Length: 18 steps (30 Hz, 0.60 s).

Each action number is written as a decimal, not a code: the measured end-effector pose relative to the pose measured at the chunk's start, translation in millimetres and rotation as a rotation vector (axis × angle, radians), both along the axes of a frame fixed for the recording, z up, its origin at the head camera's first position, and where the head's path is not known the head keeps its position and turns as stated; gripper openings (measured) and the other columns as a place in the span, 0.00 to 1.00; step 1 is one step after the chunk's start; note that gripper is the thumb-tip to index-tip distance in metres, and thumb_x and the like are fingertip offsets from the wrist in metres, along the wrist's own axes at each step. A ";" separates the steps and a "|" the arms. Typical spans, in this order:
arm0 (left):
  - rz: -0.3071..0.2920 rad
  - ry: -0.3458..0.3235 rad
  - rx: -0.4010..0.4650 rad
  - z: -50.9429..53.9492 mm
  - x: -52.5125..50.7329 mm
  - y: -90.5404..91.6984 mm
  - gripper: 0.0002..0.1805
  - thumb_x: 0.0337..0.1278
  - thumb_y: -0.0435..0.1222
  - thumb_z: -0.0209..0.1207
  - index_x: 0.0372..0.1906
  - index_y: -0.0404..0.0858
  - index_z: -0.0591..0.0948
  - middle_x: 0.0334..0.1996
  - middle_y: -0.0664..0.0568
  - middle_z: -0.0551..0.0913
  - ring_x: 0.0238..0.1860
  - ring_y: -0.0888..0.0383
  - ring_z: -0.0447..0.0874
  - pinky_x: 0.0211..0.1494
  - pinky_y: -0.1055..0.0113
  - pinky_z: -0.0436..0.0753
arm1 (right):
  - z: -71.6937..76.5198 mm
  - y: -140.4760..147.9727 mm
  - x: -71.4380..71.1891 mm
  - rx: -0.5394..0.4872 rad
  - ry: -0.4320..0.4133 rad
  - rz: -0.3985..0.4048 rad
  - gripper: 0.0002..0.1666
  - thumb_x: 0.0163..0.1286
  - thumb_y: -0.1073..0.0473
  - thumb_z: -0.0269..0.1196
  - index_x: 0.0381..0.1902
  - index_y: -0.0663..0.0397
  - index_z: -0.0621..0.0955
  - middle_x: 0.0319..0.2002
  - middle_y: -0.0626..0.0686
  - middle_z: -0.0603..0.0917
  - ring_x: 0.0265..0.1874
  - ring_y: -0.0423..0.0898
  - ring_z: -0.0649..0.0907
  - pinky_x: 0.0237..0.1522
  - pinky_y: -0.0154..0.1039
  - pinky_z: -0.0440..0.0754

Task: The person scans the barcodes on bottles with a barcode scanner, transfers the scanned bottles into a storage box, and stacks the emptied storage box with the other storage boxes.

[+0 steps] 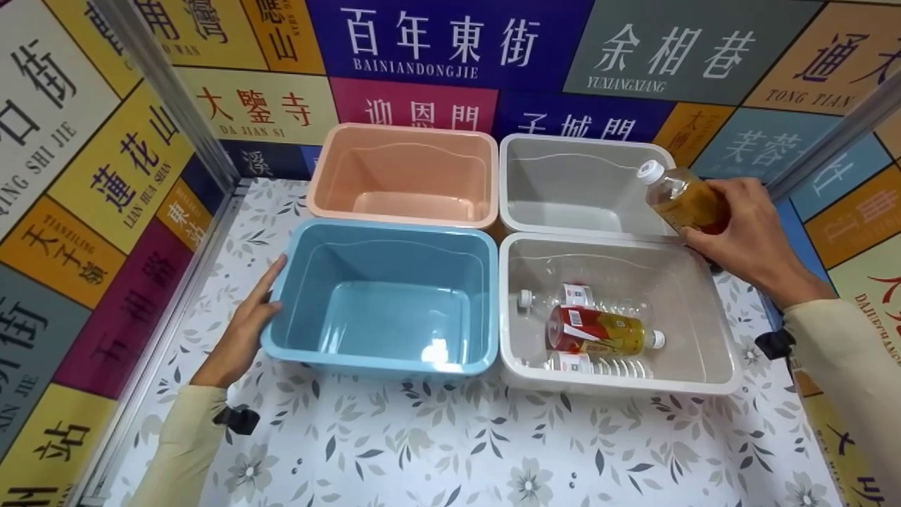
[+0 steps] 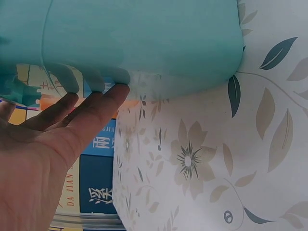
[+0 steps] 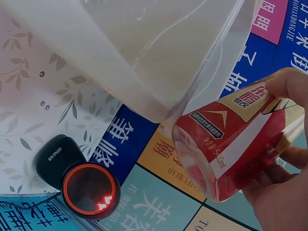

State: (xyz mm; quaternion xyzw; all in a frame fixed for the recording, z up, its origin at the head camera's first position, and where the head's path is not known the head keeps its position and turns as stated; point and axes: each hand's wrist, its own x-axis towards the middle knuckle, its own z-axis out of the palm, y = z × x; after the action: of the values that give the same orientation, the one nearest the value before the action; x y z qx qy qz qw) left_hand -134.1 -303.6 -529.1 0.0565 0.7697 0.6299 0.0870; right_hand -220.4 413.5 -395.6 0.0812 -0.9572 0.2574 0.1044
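My right hand holds a plastic drink bottle above the right edges of the grey bin and the beige bin. The bottle is tilted, its white cap toward the upper left; its red and yellow label shows in the right wrist view. Inside the beige bin lie a red and yellow bottle and clear bottles with white and red labels. My left hand rests its extended fingers against the left side of the blue bin.
A pink bin stands behind the blue one, left of the grey bin. All sit on a leaf-patterned tabletop. Printed wall panels and metal frame posts enclose it. Beside the bins is a round black device with an orange ring.
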 end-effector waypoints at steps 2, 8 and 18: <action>0.000 0.000 -0.003 0.2 0.0 0.2 0.36 0.88 0.41 0.41 0.90 0.70 0.51 0.91 0.59 0.44 0.88 0.35 0.46 0.80 0.22 0.51 | 1.5 -0.5 -1.2 0.008 -0.008 0.014 0.44 0.71 0.56 0.77 0.78 0.64 0.72 0.68 0.70 0.70 0.64 0.69 0.69 0.61 0.40 0.72; -0.014 0.012 0.017 -0.9 0.5 -0.4 0.36 0.89 0.41 0.41 0.91 0.68 0.51 0.91 0.59 0.44 0.87 0.35 0.46 0.80 0.23 0.52 | 7.3 -1.7 -6.1 0.035 -0.016 0.055 0.43 0.69 0.57 0.77 0.76 0.67 0.74 0.66 0.70 0.71 0.62 0.68 0.70 0.59 0.47 0.71; -0.017 0.030 0.012 -1.6 0.8 -1.0 0.36 0.89 0.41 0.40 0.91 0.68 0.51 0.91 0.62 0.44 0.88 0.37 0.47 0.80 0.24 0.52 | 14.5 -5.1 -13.3 0.072 -0.030 0.096 0.42 0.68 0.58 0.77 0.75 0.68 0.74 0.65 0.70 0.72 0.61 0.68 0.70 0.58 0.52 0.74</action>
State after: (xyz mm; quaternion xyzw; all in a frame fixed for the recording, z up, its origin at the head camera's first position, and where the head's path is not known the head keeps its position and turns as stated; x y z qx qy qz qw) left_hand -133.3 -304.6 -530.6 0.0732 0.7667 0.6327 0.0805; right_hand -233.6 408.4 -381.1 0.1268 -0.9623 0.2287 0.0744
